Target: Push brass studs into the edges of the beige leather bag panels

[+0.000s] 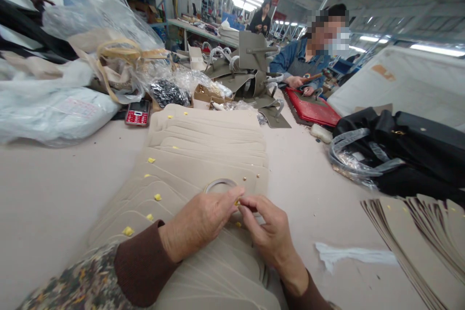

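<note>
Two hands, both the person's own, meeting fingertip to fingertip. The left hand [201,223] has its fingers [228,198] pinched narrow, and the right hand [271,232] has its fingers [250,203] pinched just as tight. Between them sits one small yellow tab [237,202], nipped from both sides (how much of the grip is the right hand's I can't quite tell).

Directly under the fingers is one fanned stack of beige panels [203,150]. There are well over ten sheets, with edges overlapping too tightly for an exact count. About eight more yellow tabs dot the panels, mostly left of and beyond the fingers, plus one just below them. One tape ring [220,185] lies just beyond the fingertips, nearly touching the left hand. Two brass studs [244,179] sit just past the ring.

Well right of the fingers is a second fanned stack [417,232] with one white strip [354,254] near it. Far beyond and to the right are one black bag [417,150] and one red mat [312,109], where a co-worker's hand [295,81] rests. Far left and beyond are one red phone [137,114] and plastic bags [54,111], several of them.
</note>
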{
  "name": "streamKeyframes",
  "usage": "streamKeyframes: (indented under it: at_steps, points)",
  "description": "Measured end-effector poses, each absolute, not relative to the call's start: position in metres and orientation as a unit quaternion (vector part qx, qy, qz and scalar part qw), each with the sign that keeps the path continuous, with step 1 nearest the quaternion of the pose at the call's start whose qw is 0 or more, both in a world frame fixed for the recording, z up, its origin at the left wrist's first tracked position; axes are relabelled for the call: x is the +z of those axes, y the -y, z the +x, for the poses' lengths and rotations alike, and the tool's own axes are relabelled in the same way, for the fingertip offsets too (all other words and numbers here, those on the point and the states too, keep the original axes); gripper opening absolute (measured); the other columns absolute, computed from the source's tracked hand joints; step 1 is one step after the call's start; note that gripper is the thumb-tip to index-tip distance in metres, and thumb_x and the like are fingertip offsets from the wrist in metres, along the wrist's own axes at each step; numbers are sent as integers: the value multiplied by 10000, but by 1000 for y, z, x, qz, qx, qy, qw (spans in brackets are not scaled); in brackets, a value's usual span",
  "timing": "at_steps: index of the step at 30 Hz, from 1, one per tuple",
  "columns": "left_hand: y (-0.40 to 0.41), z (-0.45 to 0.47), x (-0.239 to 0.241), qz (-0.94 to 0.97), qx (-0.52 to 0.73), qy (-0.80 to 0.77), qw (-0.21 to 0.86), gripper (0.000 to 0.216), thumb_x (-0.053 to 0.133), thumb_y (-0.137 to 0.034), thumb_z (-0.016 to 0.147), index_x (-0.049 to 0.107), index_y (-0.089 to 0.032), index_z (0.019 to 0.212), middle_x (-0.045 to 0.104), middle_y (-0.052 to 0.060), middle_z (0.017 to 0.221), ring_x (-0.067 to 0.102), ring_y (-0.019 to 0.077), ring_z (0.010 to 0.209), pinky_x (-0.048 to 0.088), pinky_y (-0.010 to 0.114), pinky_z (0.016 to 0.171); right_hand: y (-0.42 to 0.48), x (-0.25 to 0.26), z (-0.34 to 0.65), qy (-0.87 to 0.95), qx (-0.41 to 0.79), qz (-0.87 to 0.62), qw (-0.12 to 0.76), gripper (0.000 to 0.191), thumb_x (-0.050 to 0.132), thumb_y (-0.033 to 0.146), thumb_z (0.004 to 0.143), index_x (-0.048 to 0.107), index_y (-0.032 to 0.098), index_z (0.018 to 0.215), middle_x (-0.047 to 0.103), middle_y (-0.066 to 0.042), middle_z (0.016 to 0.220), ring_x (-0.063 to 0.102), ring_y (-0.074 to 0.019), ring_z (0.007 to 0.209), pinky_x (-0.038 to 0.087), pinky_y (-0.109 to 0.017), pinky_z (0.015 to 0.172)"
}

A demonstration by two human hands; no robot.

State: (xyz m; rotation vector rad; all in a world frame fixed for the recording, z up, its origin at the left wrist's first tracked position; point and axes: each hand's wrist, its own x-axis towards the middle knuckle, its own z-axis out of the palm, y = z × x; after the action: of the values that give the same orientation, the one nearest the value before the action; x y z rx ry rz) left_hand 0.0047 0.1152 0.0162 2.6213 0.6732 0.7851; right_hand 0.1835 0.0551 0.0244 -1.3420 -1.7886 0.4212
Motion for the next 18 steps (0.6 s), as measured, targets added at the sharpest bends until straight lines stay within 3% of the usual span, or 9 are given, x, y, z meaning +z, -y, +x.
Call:
streamKeyframes:
  at_steps: [4, 9, 11, 14, 18]
  points:
    - [-113, 5, 16, 925, 251, -233, 166, 256, 357, -182, 992, 401, -139, 1240, 686, 65, 878, 677, 174, 809, 546, 278, 700, -56, 21, 182, 750, 84, -518, 402, 178, 495, 101, 869, 639, 196, 826, 683, -32, 730, 621, -142, 665, 485, -248, 632]
    - [-114, 5, 17, 920, 243, -238, 196, 115, 394, -175, 980, 506, -181, 953, 631, 7, 789, 629, 147, 713, 467, 247, 622, -51, 21, 178, 734, 25, -540, 411, 185, 506, 77, 813, 635, 192, 746, 658, -13, 642, 595, -126, 567, 458, -232, 576]
    - [-113, 5, 20, 919, 257, -243, 176, 155, 378, -156, 975, 499, -183, 882, 596, -9, 727, 590, 136, 643, 420, 245, 569, -50, 22, 174, 692, 82, -571, 433, 154, 537, 114, 804, 649, 188, 728, 658, -9, 619, 589, -120, 533, 459, -225, 550]
    - [-109, 7, 24, 919, 291, -231, 136, 219, 341, -110, 955, 480, -186, 803, 535, -20, 654, 516, 127, 561, 363, 251, 515, -51, 23, 171, 557, 273, -629, 469, 116, 596, 224, 796, 649, 177, 705, 644, 0, 549, 575, -121, 466, 456, -218, 477]
    - [-104, 10, 24, 924, 299, -215, 103, 199, 358, -92, 939, 494, -180, 824, 528, -11, 670, 498, 136, 582, 367, 256, 531, -59, 17, 180, 394, 427, -647, 493, 214, 674, 360, 724, 620, 161, 667, 611, 15, 481, 553, -119, 394, 456, -220, 417]
